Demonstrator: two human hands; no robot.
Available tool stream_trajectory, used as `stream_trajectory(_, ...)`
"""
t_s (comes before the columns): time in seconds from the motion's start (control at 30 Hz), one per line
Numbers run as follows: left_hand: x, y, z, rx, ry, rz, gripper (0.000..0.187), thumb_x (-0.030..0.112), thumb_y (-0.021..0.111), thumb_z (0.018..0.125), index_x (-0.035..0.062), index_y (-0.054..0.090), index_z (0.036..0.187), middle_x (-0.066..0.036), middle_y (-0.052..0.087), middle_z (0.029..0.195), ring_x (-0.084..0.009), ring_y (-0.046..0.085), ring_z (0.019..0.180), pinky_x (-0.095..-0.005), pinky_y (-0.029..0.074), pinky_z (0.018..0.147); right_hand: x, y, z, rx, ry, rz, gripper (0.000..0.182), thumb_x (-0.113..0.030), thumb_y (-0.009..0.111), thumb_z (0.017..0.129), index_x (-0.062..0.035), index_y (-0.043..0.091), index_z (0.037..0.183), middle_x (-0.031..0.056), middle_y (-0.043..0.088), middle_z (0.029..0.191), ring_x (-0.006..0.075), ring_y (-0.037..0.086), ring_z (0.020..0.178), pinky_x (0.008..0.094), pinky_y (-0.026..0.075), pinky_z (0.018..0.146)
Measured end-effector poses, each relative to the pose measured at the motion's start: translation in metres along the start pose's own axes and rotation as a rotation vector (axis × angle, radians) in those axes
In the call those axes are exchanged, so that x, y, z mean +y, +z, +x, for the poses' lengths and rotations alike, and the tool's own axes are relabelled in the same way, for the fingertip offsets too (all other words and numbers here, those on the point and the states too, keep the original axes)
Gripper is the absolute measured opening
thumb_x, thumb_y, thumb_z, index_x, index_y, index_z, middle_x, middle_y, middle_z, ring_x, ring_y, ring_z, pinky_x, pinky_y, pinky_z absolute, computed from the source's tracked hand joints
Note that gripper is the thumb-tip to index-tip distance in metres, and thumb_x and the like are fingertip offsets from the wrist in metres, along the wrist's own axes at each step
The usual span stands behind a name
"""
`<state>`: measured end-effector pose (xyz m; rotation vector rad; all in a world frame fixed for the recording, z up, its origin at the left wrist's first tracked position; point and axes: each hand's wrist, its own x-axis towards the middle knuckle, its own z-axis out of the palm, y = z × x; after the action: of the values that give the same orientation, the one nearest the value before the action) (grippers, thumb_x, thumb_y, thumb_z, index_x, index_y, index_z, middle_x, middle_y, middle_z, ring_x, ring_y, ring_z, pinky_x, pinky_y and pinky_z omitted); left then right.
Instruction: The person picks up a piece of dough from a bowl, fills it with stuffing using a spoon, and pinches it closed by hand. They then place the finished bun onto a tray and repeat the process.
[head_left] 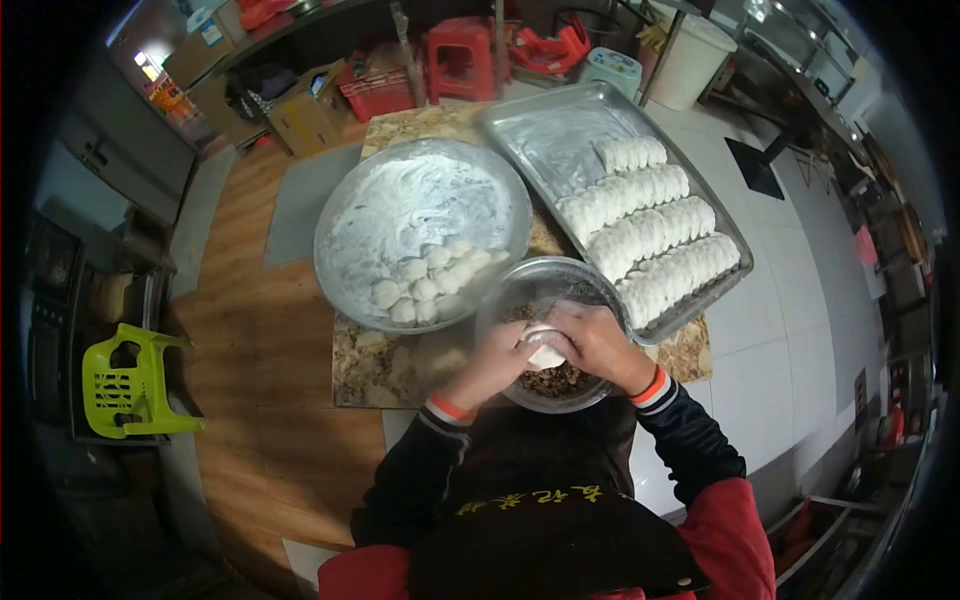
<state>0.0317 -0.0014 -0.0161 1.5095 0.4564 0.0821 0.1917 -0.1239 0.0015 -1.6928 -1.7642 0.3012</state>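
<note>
Green plastic chair (128, 385): far left on the wooden floor, its lower part lost in the dark edge of the view.
Round floured basin (420, 232): on the stone-patterned board (375, 365), with a cluster of small dough lumps (432, 280) at its near side; how many lumps there are is hard to make out.
Left hand (497, 358): fingers curled together round the near-left side of the white wrapper, meeting the right hand; the fingertips are hidden.
Dough wrapper (545, 355): a small white piece pinched between both hands, directly over the filling bowl; most of it is covered by the fingers.
Filling bowl (535, 285): clear, just right of the basin, touching the tray's near corner; dark minced filling (553, 381) shows only below the hands.
Right hand (592, 342): closed over the top and right of the wrapper, knuckles up.
Metal tray (545, 130): right of the basin, carrying four rows of finished white dumplings (655, 235); single pieces blur together.
Background: red stools and boxes, too distorted to read clearly.
</note>
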Motion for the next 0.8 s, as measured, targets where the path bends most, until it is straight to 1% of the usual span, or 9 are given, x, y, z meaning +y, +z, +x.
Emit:
stream_trajectory(0.03, 0.002, 0.001, -0.001, 0.012, 0.000, 0.032, 0.022, 0.012, 0.056, 0.101, -0.0056, 0.063, 0.112, -0.010, 0.067, 0.101, -0.0143, 0.067, 0.088, -0.0282, 0.059, 0.074, 0.001, 0.000, -0.001, -0.049, -0.022, -0.073, 0.026, -0.011, 0.065, 0.086, -0.0056, 0.063, 0.111, 0.0172, 0.065, 0.104, 0.0411, 0.064, 0.093, 0.0448, 0.053, 0.078)
stream_trajectory(0.1, 0.009, 0.002, -0.003, 0.045, 0.000, 0.098, 0.023, 0.014, 0.056, 0.101, -0.0054, 0.063, 0.113, -0.010, 0.067, 0.101, -0.0140, 0.066, 0.086, -0.0288, 0.059, 0.075, 0.004, 0.003, 0.000, 0.025, 0.037, 0.030, 0.026, -0.012, 0.068, 0.087, -0.0039, 0.063, 0.111, 0.0168, 0.065, 0.102, 0.0399, 0.065, 0.092, 0.0425, 0.053, 0.078)
stream_trajectory(0.2, 0.001, 0.009, -0.004, 0.091, 0.055, -0.498, 0.023, 0.015, 0.057, 0.101, -0.0043, 0.063, 0.113, -0.009, 0.067, 0.101, -0.0129, 0.065, 0.084, -0.0281, 0.058, 0.076, -0.004, 0.000, 0.008, 0.106, 0.058, 0.106, 0.029, -0.014, 0.069, 0.085, -0.0056, 0.063, 0.112, 0.0166, 0.066, 0.104, 0.0401, 0.065, 0.094, 0.0434, 0.053, 0.077)
stream_trajectory(0.3, -0.013, -0.004, 0.002, 0.028, 0.084, 0.020, 0.024, 0.015, 0.058, 0.100, -0.0036, 0.064, 0.114, -0.008, 0.067, 0.100, -0.0116, 0.065, 0.086, -0.0269, 0.057, 0.074, -0.004, -0.001, 0.008, 0.073, -0.004, 0.059, 0.028, -0.013, 0.068, 0.084, -0.0067, 0.065, 0.110, 0.0162, 0.066, 0.106, 0.0396, 0.065, 0.095, 0.0437, 0.054, 0.077)
stream_trajectory(0.4, -0.011, 0.001, 0.002, 0.100, 0.044, 0.009, 0.024, 0.015, 0.058, 0.100, -0.0029, 0.064, 0.114, -0.008, 0.068, 0.097, -0.0106, 0.064, 0.086, -0.0266, 0.054, 0.072, 0.004, 0.004, 0.006, 0.092, -0.023, 0.054, 0.027, -0.012, 0.069, 0.083, -0.0069, 0.066, 0.109, 0.0152, 0.066, 0.105, 0.0385, 0.065, 0.095, 0.0429, 0.054, 0.077)
stream_trajectory(0.5, 0.004, 0.007, -0.006, 0.100, 0.040, -0.408, 0.024, 0.015, 0.059, 0.099, -0.0029, 0.065, 0.114, -0.007, 0.068, 0.093, -0.0097, 0.063, 0.086, -0.0255, 0.052, 0.069, 0.000, 0.000, 0.009, 0.137, 0.028, 0.126, 0.025, -0.011, 0.069, 0.082, -0.0071, 0.067, 0.107, 0.0145, 0.067, 0.103, 0.0377, 0.065, 0.092, 0.0423, 0.054, 0.077)
stream_trajectory(0.6, -0.010, -0.002, 0.000, 0.097, 0.241, 0.217, 0.023, 0.015, 0.058, 0.099, -0.0029, 0.066, 0.112, -0.009, 0.069, 0.092, -0.0103, 0.063, 0.086, -0.0270, 0.052, 0.071, -0.007, -0.001, 0.008, 0.102, -0.013, 0.039, 0.023, -0.010, 0.069, 0.082, -0.0070, 0.068, 0.105, 0.0140, 0.067, 0.101, 0.0377, 0.065, 0.090, 0.0423, 0.053, 0.077)
stream_trajectory(0.7, -0.009, 0.001, 0.000, 0.132, 0.129, 0.126, 0.023, 0.015, 0.058, 0.099, -0.0033, 0.066, 0.111, -0.010, 0.070, 0.092, -0.0116, 0.063, 0.086, -0.0297, 0.051, 0.073, -0.005, -0.004, 0.009, 0.090, 0.007, 0.106, 0.022, -0.010, 0.069, 0.082, -0.0074, 0.068, 0.104, 0.0135, 0.067, 0.100, 0.0376, 0.065, 0.089, 0.0420, 0.053, 0.077)
stream_trajectory(0.8, 0.002, 0.010, -0.006, 0.139, 0.051, -0.451, 0.023, 0.016, 0.059, 0.099, -0.0036, 0.066, 0.109, -0.009, 0.070, 0.091, -0.0122, 0.063, 0.083, -0.0307, 0.051, 0.073, -0.005, -0.003, 0.011, 0.154, 0.042, 0.189, 0.021, -0.010, 0.069, 0.083, -0.0079, 0.069, 0.104, 0.0133, 0.066, 0.099, 0.0372, 0.065, 0.089, 0.0419, 0.053, 0.077)
